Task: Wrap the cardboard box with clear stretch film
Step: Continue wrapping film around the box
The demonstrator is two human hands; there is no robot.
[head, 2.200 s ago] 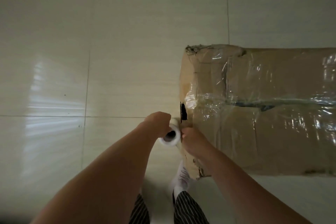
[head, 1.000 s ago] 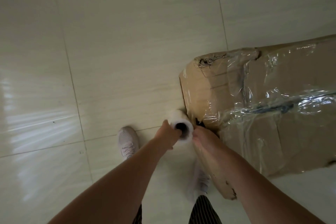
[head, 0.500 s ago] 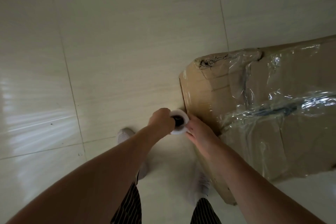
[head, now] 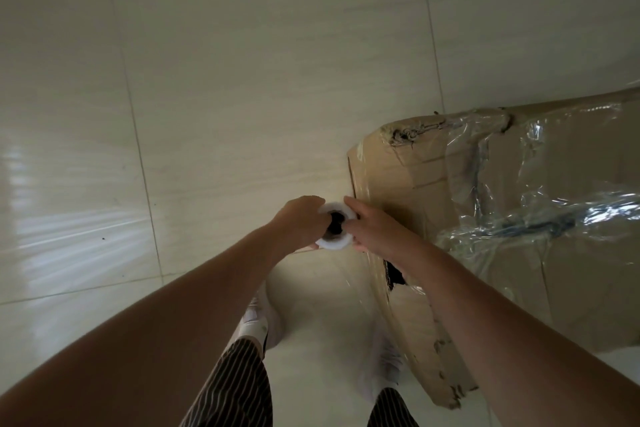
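Observation:
A large brown cardboard box [head: 433, 191] stands on the floor at the right, its top and sides partly covered in wrinkled clear stretch film [head: 540, 215]. A white roll of film [head: 334, 242] with a dark core is held upright just left of the box's near corner. My left hand [head: 298, 222] grips the roll from the left. My right hand [head: 370, 222] grips it from the right, close against the box edge. A sheet of clear film runs down from the roll along the box's end face.
Glossy cream floor tiles [head: 207, 80] spread to the left and beyond the box, with a bright reflection at the left. My feet in white shoes [head: 256, 322] and striped trouser legs [head: 235, 388] are below the hands. The box's lower corner [head: 450, 395] is torn.
I have stepped around the box's end, so the box now looks turned and nearer. The roll has stayed between both hands and moved along the end face towards the far corner.

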